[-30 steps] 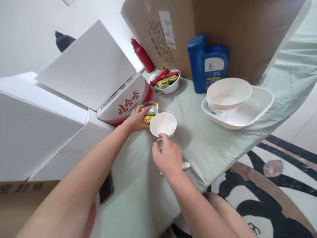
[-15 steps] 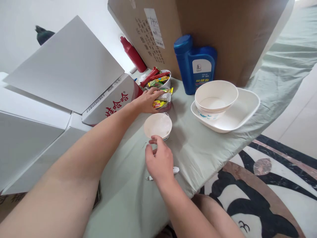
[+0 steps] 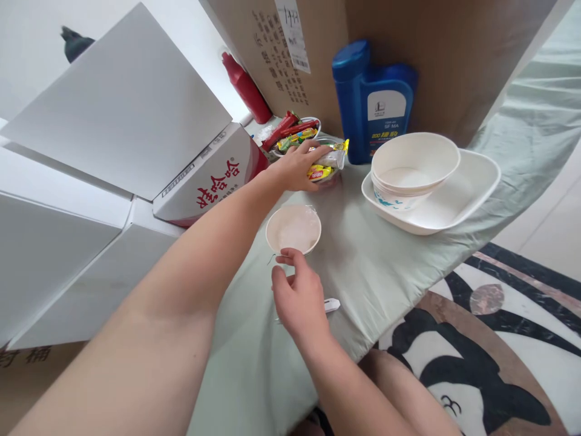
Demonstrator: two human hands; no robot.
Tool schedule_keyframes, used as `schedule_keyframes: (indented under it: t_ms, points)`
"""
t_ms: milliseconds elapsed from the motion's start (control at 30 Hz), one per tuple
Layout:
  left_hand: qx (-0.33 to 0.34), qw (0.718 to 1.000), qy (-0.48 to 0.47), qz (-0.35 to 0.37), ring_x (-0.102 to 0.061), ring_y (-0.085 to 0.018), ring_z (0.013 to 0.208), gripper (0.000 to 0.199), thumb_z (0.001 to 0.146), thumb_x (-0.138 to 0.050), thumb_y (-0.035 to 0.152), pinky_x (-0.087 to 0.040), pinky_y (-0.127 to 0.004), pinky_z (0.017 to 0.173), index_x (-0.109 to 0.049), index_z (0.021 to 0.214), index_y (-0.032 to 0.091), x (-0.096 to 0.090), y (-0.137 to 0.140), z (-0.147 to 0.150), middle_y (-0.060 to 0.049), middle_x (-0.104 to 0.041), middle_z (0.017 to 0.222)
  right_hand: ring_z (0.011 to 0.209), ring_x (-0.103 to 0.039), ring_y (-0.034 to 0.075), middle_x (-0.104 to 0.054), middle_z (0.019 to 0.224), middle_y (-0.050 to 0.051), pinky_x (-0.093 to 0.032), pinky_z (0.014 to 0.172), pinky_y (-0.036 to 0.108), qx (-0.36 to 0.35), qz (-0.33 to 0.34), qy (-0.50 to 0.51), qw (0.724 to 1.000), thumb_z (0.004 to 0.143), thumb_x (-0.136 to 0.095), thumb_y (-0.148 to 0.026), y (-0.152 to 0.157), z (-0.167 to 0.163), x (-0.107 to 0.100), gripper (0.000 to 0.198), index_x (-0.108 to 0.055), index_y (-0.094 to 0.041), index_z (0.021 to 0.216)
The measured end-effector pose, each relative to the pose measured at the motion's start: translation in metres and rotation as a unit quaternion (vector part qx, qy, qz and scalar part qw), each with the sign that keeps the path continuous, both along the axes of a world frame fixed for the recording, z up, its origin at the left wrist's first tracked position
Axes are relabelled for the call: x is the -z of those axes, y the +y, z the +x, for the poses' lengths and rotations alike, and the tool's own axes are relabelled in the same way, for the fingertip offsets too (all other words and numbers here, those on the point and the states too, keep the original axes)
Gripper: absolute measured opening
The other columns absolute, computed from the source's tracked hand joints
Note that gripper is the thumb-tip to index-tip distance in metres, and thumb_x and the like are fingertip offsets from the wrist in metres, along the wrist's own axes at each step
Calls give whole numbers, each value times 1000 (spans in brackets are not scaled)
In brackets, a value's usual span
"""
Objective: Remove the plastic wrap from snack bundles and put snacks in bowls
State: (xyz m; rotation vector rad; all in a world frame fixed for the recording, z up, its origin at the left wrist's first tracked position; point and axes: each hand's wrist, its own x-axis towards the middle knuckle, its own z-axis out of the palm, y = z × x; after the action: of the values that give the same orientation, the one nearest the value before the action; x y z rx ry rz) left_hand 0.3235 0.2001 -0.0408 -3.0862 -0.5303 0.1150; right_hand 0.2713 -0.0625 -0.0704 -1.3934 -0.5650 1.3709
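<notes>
My left hand reaches across the green-covered table and grips a small clear cup of wrapped candies, close to the blue bottle. A small white bowl sits empty in the middle of the table. My right hand hovers just in front of that bowl, fingers loosely curled with thumb and forefinger near its rim, holding nothing. A small white object lies on the cloth beside my right hand.
A white bowl of candy sticks and a red bottle stand at the back. Stacked white bowls rest in a white square dish. A large cardboard box backs the table; white cartons lie left.
My left hand has carried the candy cup from beside the small bowl away toward the back, next to the blue bottle. My right hand stays near the bowl's rim.
</notes>
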Motion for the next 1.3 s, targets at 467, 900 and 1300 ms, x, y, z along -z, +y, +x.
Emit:
schedule_keyframes:
  t_ms: [467, 900, 1300]
  points:
    - [-157, 987, 21, 10, -42, -48, 143, 106, 65, -80, 45, -31, -60, 120, -34, 160, 29, 1, 67, 21, -15, -36, 160, 79, -71, 20, -71, 132, 6, -52, 82, 41, 86, 10, 23, 996, 87, -51, -28, 21, -14, 16, 38, -63, -27, 123]
    - [-115, 959, -260, -2, -45, -32, 147, 42, 95, -55, 45, -33, -52, 123, -63, 132, 27, -16, -33, -43, -12, -53, 150, 64, -66, 16, -75, 115, 7, -48, 68, 35, 121, 52, 51, 990, 83, -53, -34, 6, 23, 8, 32, -68, -22, 110]
    - [-194, 976, -39, -86, -45, -35, 147, 62, 79, -80, 38, -40, -50, 120, -61, 135, 20, 29, -134, -93, -18, -45, 158, 51, -49, 6, -53, 87, -8, -38, 56, 26, 291, 56, 280, 913, 64, -58, -30, -5, 14, 2, 39, -53, -26, 102]
